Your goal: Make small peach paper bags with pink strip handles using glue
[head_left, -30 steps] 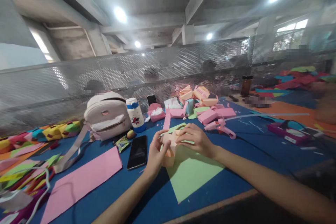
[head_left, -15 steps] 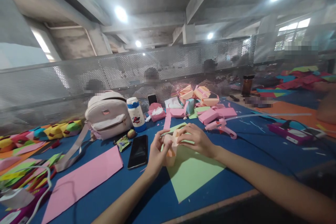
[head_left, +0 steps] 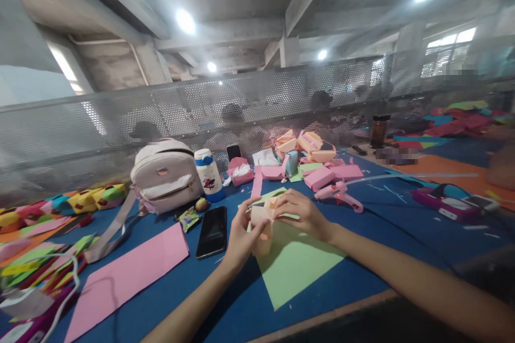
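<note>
Left hand point(head_left: 241, 236) shifted slightly, holding peach paper point(head_left: 262, 247), green sheet point(head_left: 300, 265) near table edge point(head_left: 322, 318)

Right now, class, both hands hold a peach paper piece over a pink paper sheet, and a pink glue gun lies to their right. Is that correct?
Not quite: the paper sheet is light green, as the head view shows. The left hand and right hand do hold the peach paper piece over it, with the pink glue gun to their right.
</note>
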Demonstrator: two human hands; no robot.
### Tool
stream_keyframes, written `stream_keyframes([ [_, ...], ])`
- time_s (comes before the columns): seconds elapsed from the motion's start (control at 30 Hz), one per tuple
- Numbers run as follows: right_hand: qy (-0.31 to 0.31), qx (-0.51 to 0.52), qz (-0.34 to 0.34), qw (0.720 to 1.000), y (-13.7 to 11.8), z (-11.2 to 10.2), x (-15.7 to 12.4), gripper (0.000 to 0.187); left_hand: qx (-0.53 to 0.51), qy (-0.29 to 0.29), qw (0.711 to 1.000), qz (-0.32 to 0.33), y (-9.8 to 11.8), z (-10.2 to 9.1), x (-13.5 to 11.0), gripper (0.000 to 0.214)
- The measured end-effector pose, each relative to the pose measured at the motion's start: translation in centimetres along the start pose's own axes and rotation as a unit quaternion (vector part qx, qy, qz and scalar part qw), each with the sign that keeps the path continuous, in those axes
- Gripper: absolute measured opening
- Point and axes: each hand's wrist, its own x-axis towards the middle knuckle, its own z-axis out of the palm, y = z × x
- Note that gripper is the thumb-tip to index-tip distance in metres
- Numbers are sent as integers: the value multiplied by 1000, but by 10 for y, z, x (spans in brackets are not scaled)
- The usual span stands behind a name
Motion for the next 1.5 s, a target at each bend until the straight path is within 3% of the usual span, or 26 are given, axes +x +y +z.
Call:
stream_keyframes([
  [0.47,-30,10,-21,999,-4,-2,2,20,-17,-14,1000,3,-3,-2,-3,51],
  [0.7,-62,64,11,996,-6,-1,2,22,-49,-50,998,-7,2,-1,-4,52],
  [0.97,-29,140,39,989,-14,-1,1,17,-86,-93,992,-11,6,0,-8,49],
  [1.2,-10,110,20,994,-13,-2,0,18,-100,-112,988,-19,7,1,-10,49],
  [1.4,10,92,52,994,-10,0,1,35,-104,-115,987,-41,7,2,-11,56],
  [1.5,-3,98,78,992,-9,0,2,35,-100,-127,986,-34,8,1,-11,53],
])
